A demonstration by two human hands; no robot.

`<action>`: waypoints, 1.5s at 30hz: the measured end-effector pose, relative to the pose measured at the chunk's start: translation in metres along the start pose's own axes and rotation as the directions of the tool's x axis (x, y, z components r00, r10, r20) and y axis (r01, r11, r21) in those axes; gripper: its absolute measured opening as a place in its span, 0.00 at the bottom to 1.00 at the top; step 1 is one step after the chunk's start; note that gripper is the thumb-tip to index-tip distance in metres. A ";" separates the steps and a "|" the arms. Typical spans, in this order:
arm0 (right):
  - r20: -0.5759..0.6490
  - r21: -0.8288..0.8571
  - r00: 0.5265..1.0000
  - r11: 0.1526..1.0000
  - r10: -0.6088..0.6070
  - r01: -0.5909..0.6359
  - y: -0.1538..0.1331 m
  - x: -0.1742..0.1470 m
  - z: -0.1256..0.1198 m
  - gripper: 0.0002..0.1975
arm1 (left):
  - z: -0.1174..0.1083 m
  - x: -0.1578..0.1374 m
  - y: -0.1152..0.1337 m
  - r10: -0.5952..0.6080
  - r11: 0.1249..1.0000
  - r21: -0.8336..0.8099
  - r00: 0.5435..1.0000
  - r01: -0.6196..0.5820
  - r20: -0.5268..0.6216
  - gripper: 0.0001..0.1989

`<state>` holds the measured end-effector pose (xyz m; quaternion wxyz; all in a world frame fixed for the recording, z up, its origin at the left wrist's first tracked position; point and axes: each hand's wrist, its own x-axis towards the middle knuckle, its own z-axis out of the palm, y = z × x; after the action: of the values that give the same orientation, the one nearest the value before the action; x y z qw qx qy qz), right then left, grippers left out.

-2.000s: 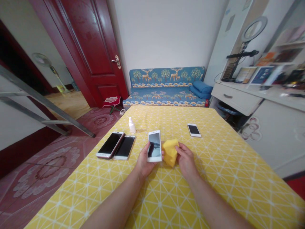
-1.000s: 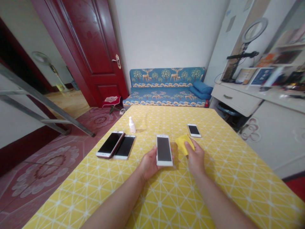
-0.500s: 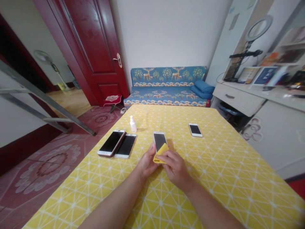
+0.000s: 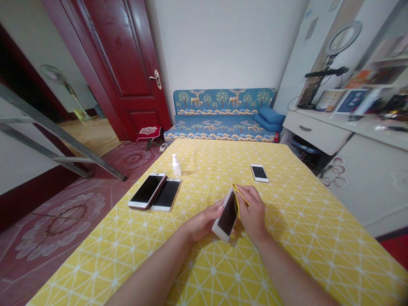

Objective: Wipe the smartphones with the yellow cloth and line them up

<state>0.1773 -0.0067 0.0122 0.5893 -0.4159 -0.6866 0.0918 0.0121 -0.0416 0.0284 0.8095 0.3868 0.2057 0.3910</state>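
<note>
My left hand (image 4: 205,220) grips a white smartphone (image 4: 227,216) with a dark screen, thumb on its left edge. The phone is tilted above the table, its screen turned to the right. A yellow cloth (image 4: 238,199) is pinched in my right hand (image 4: 254,211) and touches the phone's upper right edge. Part of the cloth is hidden by my fingers. To the left lie a phone with a reddish-brown underside (image 4: 147,191) and a white phone (image 4: 166,195), the first partly over the second. Another small white phone (image 4: 259,173) lies at the right.
A white spray bottle (image 4: 176,165) stands behind the left phones on the yellow patterned tablecloth (image 4: 213,272). Beyond the table is a blue patterned sofa (image 4: 223,123). A metal ladder (image 4: 73,136) leans at the left; a white desk (image 4: 315,131) stands at the right.
The held phone has turned from facing up to tilted on its side, moving slightly right. My right hand with the cloth has gone from its lower screen to its upper right edge.
</note>
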 end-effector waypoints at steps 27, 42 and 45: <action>0.105 0.001 0.991 0.996 -0.088 0.088 -0.006 0.006 0.001 0.20 | 0.002 0.000 -0.002 0.010 1.000 0.000 1.000 -0.010 -0.023 0.25; 0.369 0.113 0.897 0.970 -0.241 0.214 -0.040 -0.027 0.019 0.22 | -0.020 0.003 -0.003 0.197 0.952 -0.164 0.929 -0.258 -0.313 0.18; 0.379 0.065 0.885 0.961 -0.271 0.267 -0.033 -0.025 0.016 0.20 | -0.023 0.003 -0.002 0.200 0.945 -0.187 0.928 -0.267 -0.313 0.17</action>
<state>0.1470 -0.0391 0.0096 0.4523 -0.2872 -0.8393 0.0926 0.0001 -0.0288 0.0127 0.7567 0.2524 0.2281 0.5583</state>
